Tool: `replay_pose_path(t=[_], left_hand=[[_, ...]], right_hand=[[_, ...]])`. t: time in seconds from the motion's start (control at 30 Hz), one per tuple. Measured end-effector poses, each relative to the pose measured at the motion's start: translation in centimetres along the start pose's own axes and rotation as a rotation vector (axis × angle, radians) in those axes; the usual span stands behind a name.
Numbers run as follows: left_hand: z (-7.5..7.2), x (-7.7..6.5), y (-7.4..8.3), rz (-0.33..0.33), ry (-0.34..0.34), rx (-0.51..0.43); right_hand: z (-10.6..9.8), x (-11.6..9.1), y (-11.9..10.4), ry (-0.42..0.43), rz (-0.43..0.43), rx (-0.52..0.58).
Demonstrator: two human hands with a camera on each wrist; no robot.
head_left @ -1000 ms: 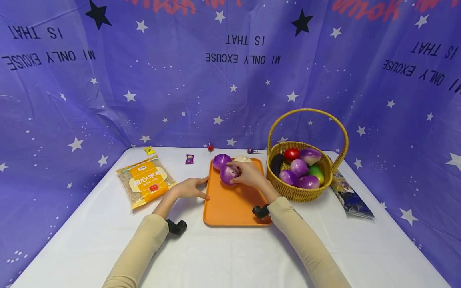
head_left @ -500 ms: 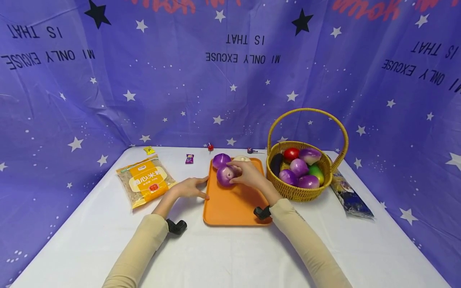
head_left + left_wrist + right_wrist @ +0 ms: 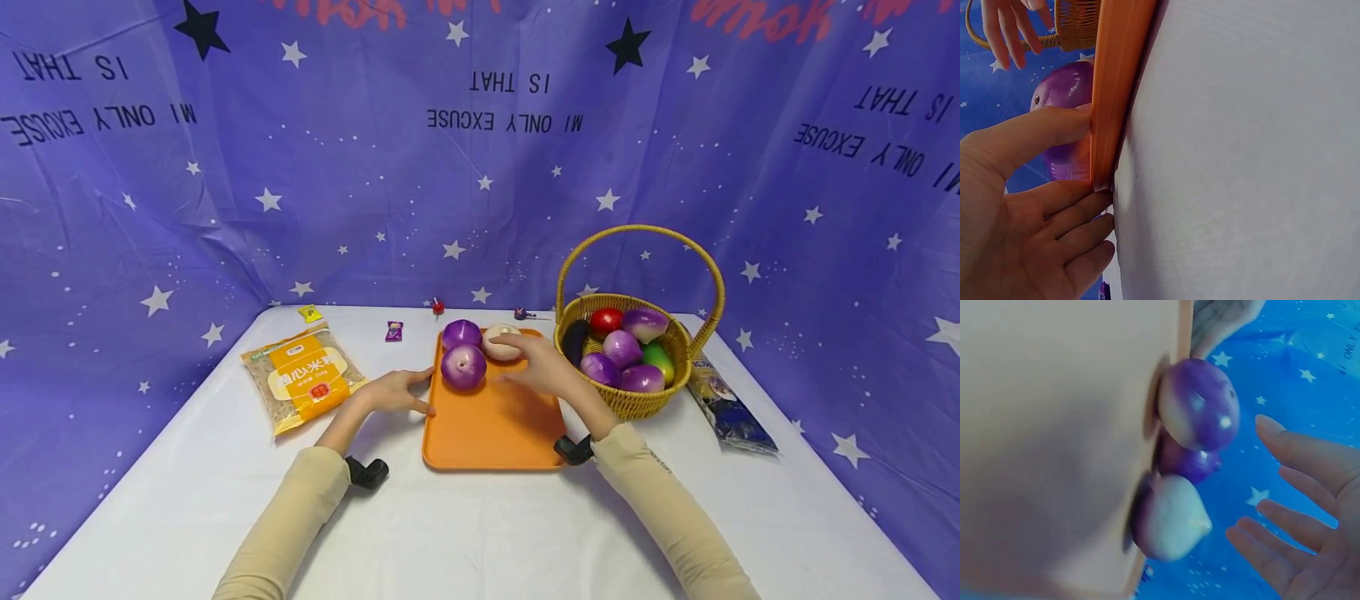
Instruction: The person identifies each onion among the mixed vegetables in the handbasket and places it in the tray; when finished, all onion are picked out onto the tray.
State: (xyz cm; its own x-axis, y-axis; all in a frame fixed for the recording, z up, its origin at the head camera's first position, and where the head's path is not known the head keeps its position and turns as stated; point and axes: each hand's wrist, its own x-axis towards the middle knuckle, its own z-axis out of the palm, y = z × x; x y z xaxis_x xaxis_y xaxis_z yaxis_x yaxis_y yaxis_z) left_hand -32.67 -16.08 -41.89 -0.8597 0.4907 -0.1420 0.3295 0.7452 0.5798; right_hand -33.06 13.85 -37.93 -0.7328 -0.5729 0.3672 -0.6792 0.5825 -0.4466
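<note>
An orange tray (image 3: pixel 495 433) lies on the table with three purple-and-white turnips at its far end. The near-left turnip (image 3: pixel 463 367) sits in front of a purple one (image 3: pixel 461 335), and a turnip with its white side up (image 3: pixel 503 342) is to their right. My right hand (image 3: pixel 546 367) hovers over the tray's right side, fingers spread and holding nothing; the right wrist view shows a gap between the fingertips and the turnips (image 3: pixel 1200 406). At the tray's left edge, my left hand (image 3: pixel 392 392) touches the rim with extended thumb and fingers, seen close in the left wrist view.
A wicker basket (image 3: pixel 626 407) of toy vegetables, with a tall handle, stands right of the tray. Beyond it lies a dark packet (image 3: pixel 731 408). An orange-labelled bag (image 3: pixel 303 379) is on the left. Small sweets (image 3: pixel 394 332) and lollipops (image 3: pixel 438 307) lie along the back.
My right hand shifted the near turnip left, next to the other purple one, then let go and drew back right, uncovering the white-sided turnip. The left hand has stayed at the tray's edge.
</note>
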Motion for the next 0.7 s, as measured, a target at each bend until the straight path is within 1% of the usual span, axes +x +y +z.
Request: replay_pose_path(t=[0.13,0.2,0.33,0.47,0.6,0.7], left_hand=[[0.0,0.0,-0.1,-0.003,-0.001,-0.002],[0.0,0.0,-0.2,-0.001,0.000,0.002],[0.0,0.1,-0.2,0.000,-0.001,0.005],[0.0,0.1,-0.2,0.000,0.000,0.004],[0.0,0.1,-0.1,0.006,0.002,0.007],[0.0,0.0,-0.1,0.006,0.005,0.010]], right_hand=[[-2.2,-1.1,-0.2,0.023,-0.022,0.009],[-3.4,-1.7,-0.2,0.037,-0.036,-0.013],[-6.0,-2.8,0.0,0.044,-0.031,-0.061],[-8.2,-4.0,1.0,0.024,-0.008,-0.086],[-10.1,-5.0,2.8,0.026,0.016,-0.147],[-11.2,-5.7,4.2,0.043,0.022,-0.195]])
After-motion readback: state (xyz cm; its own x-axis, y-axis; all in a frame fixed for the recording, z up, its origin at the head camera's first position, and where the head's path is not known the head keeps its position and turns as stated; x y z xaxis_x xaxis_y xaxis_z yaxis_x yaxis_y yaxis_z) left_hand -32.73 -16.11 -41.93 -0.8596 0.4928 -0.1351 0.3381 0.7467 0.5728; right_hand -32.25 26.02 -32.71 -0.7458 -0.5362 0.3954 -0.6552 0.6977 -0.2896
